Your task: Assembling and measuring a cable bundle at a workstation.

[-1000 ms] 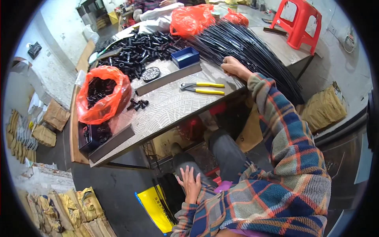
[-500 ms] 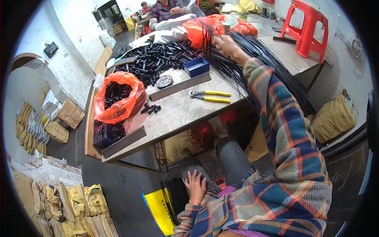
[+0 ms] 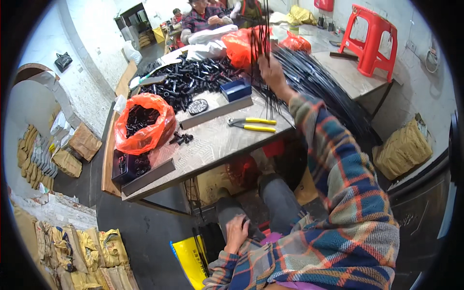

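Note:
My right hand (image 3: 271,72) is raised over the table's right part, closed around a small bunch of thin black rods (image 3: 261,41) held nearly upright. Behind it, a large bundle of long black rods (image 3: 324,79) lies across the tabletop. Down on my thigh rests my left hand (image 3: 237,232), fingers loosely bent and holding nothing that I can see. Yellow-handled pliers (image 3: 253,124) lie near the table's front edge. Beside them are a blue open box (image 3: 236,90) and a round tin (image 3: 197,107).
A heap of short black tubular parts (image 3: 188,77) covers the back. More fill a red plastic bag (image 3: 166,126) at the left. A red stool (image 3: 369,41) stands on the right-hand table. Another person (image 3: 205,21) sits across. A yellow bag (image 3: 186,258) lies beside my left leg.
My right hand has moved slightly left and down, and the rods in it now stand more upright and apart from the bundle. My left hand's fingers, spread before, are drawn in.

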`<state>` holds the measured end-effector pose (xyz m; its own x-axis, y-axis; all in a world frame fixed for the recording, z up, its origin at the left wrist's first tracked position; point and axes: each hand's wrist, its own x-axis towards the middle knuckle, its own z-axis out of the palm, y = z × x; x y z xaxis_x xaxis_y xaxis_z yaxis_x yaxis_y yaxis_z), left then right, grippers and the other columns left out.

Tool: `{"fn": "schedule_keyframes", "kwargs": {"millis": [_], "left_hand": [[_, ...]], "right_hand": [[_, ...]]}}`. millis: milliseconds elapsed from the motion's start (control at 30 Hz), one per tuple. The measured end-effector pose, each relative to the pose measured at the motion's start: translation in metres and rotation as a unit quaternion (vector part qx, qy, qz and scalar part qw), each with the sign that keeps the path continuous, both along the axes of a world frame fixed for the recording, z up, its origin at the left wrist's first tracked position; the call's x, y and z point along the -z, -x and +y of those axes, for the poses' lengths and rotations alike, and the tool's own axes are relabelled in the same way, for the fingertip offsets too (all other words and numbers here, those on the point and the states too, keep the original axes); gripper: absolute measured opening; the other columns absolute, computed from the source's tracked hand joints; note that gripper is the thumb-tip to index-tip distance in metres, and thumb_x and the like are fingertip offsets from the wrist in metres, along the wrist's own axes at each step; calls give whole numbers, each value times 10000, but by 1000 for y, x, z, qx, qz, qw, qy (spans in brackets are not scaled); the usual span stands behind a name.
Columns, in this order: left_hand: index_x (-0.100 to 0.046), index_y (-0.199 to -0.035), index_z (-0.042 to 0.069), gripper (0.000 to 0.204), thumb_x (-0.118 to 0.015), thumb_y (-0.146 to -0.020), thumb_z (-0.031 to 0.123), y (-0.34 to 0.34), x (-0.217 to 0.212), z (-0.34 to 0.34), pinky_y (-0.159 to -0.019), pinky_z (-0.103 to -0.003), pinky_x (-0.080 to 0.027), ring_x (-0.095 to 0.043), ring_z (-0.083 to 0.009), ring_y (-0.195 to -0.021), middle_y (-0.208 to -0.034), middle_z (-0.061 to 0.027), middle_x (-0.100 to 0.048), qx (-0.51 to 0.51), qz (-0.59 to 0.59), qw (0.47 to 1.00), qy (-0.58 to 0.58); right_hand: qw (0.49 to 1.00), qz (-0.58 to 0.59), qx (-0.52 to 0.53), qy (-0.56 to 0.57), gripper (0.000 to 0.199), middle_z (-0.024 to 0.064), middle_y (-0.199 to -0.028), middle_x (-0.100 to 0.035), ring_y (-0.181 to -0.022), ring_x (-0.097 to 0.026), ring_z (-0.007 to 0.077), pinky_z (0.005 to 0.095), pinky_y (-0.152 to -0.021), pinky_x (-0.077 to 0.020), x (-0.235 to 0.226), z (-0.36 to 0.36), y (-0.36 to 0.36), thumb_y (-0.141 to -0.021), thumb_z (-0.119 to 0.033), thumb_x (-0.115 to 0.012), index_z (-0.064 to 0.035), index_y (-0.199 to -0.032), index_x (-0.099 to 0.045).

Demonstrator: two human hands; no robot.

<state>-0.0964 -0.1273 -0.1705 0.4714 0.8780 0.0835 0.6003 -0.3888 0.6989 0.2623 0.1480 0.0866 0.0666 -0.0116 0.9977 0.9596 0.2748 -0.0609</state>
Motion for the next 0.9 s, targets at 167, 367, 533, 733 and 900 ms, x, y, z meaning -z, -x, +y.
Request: {"fn": "schedule_keyframes", "kwargs": {"millis": [167, 367, 533, 733, 900], "left_hand": [[-617, -927, 4, 151, -598, -780, 37, -34, -110, 26, -630, -271, -486, -629, -220, -725, -830, -131, -631, 62, -206, 970, -112], [-553, -1056, -43, 249, -562, -835, 72, -93, -260, 83, -726, -238, -474, -595, -128, -804, -918, -100, -631, 105, -356, 928, -33], [-587, -921, -31, 242, -613, -829, 191, -106, -295, 175, -654, -250, -472, -577, -116, -713, -839, -96, -629, 105, -566, 799, 174], [-503, -1100, -57, 261, -471, -889, 93, -91, -287, 161, -822, -331, -489, -584, -262, -983, -1050, -188, -592, 108, -608, 754, 224], [-460, -1153, -8, 267, -434, -900, 74, -80, -291, 146, -848, -297, -456, -543, -189, -1013, -1153, -155, -541, 126, -563, 763, 290]], "right_hand": [[947, 94, -222, 212, 200, 153, -627, -536, -565, -531, 313, 378, -528, -413, -29, -19, 25, -888, -202, -470, -8, -864, -510], [755, 221, -394, 475, 211, -22, -531, -420, -352, -383, 50, 216, -298, -272, -94, -94, 91, -887, -206, -507, -50, -755, -460], [710, 178, -439, 521, 144, -4, -596, -493, -410, -445, 50, 210, -352, -331, -55, -159, 134, -831, -91, -567, -9, -925, -495], [487, 294, -620, 540, 397, 46, -772, -564, -634, -569, 96, 213, -559, -469, 3, -197, 137, -858, -140, -553, -5, -1174, -354], [554, 345, -610, 449, 177, 37, -739, -588, -586, -581, 89, 209, -511, -473, -3, -179, 156, -902, -151, -473, -8, -1002, -494]]}}
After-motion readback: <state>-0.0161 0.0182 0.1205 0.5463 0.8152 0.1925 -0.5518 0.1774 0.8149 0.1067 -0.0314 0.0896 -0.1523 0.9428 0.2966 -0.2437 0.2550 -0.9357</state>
